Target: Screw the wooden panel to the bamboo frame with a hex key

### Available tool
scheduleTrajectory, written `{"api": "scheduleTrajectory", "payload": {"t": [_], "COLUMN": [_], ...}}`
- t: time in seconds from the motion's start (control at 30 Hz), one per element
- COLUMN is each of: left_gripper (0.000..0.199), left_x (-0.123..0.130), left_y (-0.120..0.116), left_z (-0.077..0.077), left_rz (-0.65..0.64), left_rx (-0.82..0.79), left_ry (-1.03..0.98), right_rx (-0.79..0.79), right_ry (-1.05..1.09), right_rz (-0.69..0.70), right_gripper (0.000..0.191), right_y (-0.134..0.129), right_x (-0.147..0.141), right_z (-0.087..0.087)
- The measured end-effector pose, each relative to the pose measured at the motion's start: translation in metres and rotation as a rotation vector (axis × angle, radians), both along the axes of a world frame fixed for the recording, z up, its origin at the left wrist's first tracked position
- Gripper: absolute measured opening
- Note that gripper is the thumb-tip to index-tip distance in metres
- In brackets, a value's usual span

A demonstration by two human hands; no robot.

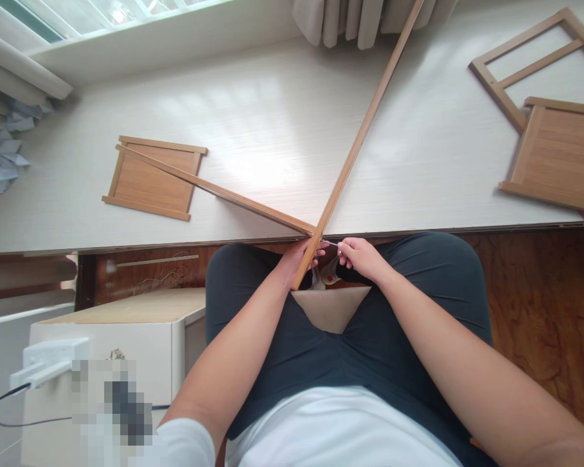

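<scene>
A long wooden bar [363,133] slants from the curtain down to my lap, crossing the end of a second wooden bar [253,209] at the table edge. My left hand [299,254] is closed around the lower part of the long bar, close to that crossing; the bar partly covers its fingers. Just right of the joint, my right hand [361,258] pinches a thin metal tool [329,243], perhaps a hex key, that points at the bars. Its tip is too small to make out.
A wooden panel [153,178] lies under the second bar's far end. To the right are another framed panel [559,149] and an open wooden frame [506,107] on the white table [272,97]. A cabinet [102,350] stands left, with crumpled paper [2,155] far left.
</scene>
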State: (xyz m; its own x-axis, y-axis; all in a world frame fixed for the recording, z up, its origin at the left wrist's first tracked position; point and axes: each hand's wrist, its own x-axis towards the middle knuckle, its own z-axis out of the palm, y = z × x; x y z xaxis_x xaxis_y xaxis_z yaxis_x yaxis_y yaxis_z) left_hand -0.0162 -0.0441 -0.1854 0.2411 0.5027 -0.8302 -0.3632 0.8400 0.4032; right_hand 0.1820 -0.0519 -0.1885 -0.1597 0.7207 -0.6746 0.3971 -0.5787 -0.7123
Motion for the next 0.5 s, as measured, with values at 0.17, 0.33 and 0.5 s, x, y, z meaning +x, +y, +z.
{"api": "scheduleTrajectory", "payload": {"t": [0.17,0.33,0.5], "left_gripper": [0.014,0.014,0.015], "left_x": [0.0005,0.0014,0.0015], "left_y": [0.0003,0.0004,0.0002], "left_z": [-0.0004,0.001,0.0011], "left_rz": [0.0,-0.001,0.001], "left_rx": [-0.004,-0.004,-0.002], "left_ry": [0.001,0.006,0.003], "right_rx": [-0.002,0.015,0.055], "right_ry": [0.024,0.013,-0.02], "right_rz": [0.0,0.039,0.092], "right_gripper": [0.027,0.028,0.027], "right_y": [-0.0011,-0.0026,-0.0028], "right_x": [0.0001,0.0012,0.0019], "right_z": [-0.0014,-0.0038,-0.0013]}}
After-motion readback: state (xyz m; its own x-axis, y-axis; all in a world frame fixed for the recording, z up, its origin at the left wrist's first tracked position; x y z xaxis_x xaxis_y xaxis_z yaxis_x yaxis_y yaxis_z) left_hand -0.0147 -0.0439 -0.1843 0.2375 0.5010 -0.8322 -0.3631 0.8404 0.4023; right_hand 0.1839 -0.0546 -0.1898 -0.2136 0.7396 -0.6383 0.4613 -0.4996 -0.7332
